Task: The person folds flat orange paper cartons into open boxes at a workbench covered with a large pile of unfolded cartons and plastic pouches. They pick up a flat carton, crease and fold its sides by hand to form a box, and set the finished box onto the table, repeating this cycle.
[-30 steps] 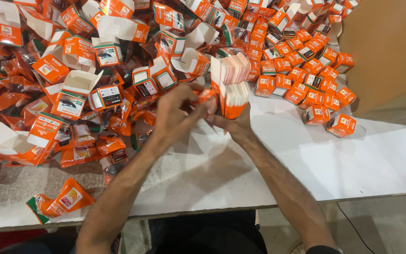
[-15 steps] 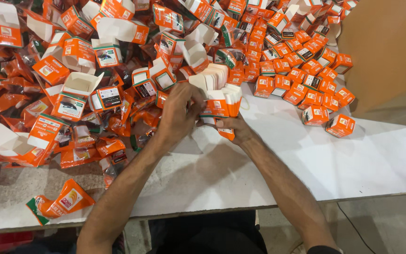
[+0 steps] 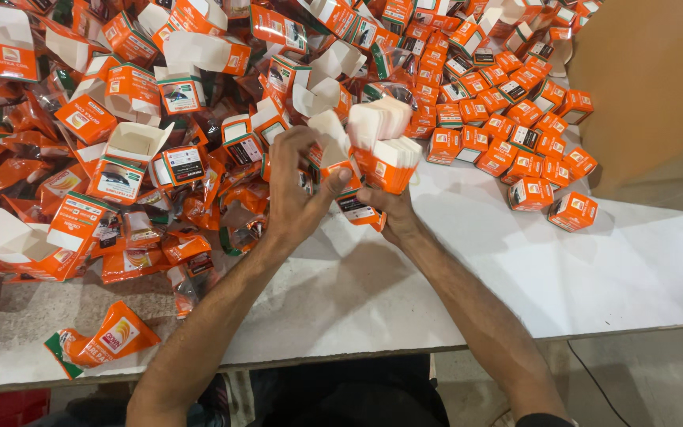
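Head view: the left hand pinches one small orange carton by its open white flap, while the right hand grips a stack of flattened cartons, both just above the white table. At 1 o'clock lie closed cartons, seemingly finished; from 9 to 12 o'clock a far larger heap of open cartons and orange pouches apparently remains.

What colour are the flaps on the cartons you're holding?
White flaps, orange cartons; head view.
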